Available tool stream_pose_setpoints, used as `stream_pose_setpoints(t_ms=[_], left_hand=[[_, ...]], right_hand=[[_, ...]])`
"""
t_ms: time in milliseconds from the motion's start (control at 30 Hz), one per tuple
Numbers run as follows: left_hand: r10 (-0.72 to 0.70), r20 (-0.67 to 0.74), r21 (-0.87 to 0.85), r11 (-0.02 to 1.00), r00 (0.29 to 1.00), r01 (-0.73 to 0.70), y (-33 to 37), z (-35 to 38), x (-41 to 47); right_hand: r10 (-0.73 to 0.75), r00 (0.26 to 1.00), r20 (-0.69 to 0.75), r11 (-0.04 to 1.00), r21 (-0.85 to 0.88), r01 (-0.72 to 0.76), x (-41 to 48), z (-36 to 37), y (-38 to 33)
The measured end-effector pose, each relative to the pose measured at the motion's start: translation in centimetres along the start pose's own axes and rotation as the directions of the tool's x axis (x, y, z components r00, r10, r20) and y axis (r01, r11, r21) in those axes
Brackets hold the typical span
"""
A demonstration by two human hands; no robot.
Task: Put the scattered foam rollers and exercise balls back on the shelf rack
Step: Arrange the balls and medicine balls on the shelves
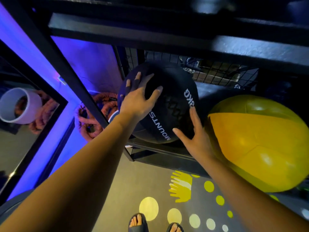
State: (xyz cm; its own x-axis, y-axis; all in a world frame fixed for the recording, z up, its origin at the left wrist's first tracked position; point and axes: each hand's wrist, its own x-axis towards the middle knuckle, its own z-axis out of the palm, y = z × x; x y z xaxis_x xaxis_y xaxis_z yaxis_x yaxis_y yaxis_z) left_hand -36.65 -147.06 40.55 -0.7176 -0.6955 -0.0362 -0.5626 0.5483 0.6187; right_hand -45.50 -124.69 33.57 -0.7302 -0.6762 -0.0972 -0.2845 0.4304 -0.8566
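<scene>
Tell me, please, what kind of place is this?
Most likely a gym or fitness studio. The hands press a black medicine ball marked 3KG onto a dark metal rack, a large yellow exercise ball sits beside it, and thick battle ropes lie coiled on the floor.

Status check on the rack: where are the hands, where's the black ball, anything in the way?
Left hand spread on black medicine ball, right hand open at its side. Ball at rack's bottom tier. Yellow ball close on right.
</scene>
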Motion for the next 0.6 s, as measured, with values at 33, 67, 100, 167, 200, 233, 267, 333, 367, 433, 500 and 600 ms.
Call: stream_pose_setpoints(t_ms=[33, 67, 100, 167, 200, 233, 267, 333, 367, 433, 500, 600], left_hand=[[-0.078, -0.012, 0.036, 0.996, 0.997, 0.078, 0.5, -0.3, 0.3], [-0.156, -0.017, 0.053, 0.986, 0.988, 0.157, 0.7, -0.5, 0.8], [-0.236, -0.03, 0.049, 0.97, 0.971, 0.237, 0.7, -0.7, 1.2], [-0.331, -0.172, 0.042, 0.939, 0.928, 0.342, 0.2, -1.4, 1.9], [-0.323, -0.274, 0.096, 0.928, 0.906, 0.36, -0.1, -2.0, 2.0], [-0.318, -0.325, 0.144, 0.914, 0.891, 0.379, -0.6, -2.4, 1.8], [-0.311, -0.34, 0.165, 0.909, 0.887, 0.382, -1.1, -2.7, 1.3], [-0.286, -0.343, 0.19, 0.912, 0.895, 0.364, -2.5, -3.0, 0.6], [-0.313, -0.364, 0.106, 0.922, 0.877, 0.373, -3.0, -3.1, 0.4], [-0.352, -0.407, -0.027, 0.927, 0.843, 0.374, -3.2, -2.6, 0.3], [-0.356, -0.446, -0.093, 0.931, 0.821, 0.353, -2.4, -1.8, 0.2], [-0.411, -0.527, -0.204, 0.911, 0.744, 0.359, -0.6, -1.5, -0.7]], right_hand=[[0.056, 0.998, -0.02, 0.995, 0.086, -0.054, 0.3, 0.1, 0.5], [0.14, 0.989, -0.047, 0.982, 0.133, -0.133, 0.7, 0.3, 1.1], [0.241, 0.969, -0.06, 0.964, 0.13, -0.231, 1.0, 0.5, 2.0], [0.466, 0.885, 0.019, 0.881, 0.089, -0.466, 1.4, 1.3, 2.9], [0.53, 0.842, 0.102, 0.837, 0.099, -0.538, 1.6, 1.8, 3.1], [0.544, 0.822, 0.17, 0.814, 0.13, -0.566, 1.9, 2.2, 3.3], [0.539, 0.818, 0.201, 0.806, 0.158, -0.57, 2.3, 2.4, 2.9], [0.507, 0.85, 0.143, 0.829, 0.189, -0.527, 3.3, 2.7, 1.6], [0.485, 0.872, 0.065, 0.857, 0.167, -0.488, 3.9, 2.7, 0.6], [0.363, 0.926, -0.102, 0.93, 0.093, -0.354, 4.9, 2.2, -2.2], [0.192, 0.973, -0.126, 0.98, 0.072, -0.184, 5.9, 1.4, -5.3], [0.15, 0.989, -0.007, 0.988, 0.026, -0.15, 7.8, 1.1, -7.7]])
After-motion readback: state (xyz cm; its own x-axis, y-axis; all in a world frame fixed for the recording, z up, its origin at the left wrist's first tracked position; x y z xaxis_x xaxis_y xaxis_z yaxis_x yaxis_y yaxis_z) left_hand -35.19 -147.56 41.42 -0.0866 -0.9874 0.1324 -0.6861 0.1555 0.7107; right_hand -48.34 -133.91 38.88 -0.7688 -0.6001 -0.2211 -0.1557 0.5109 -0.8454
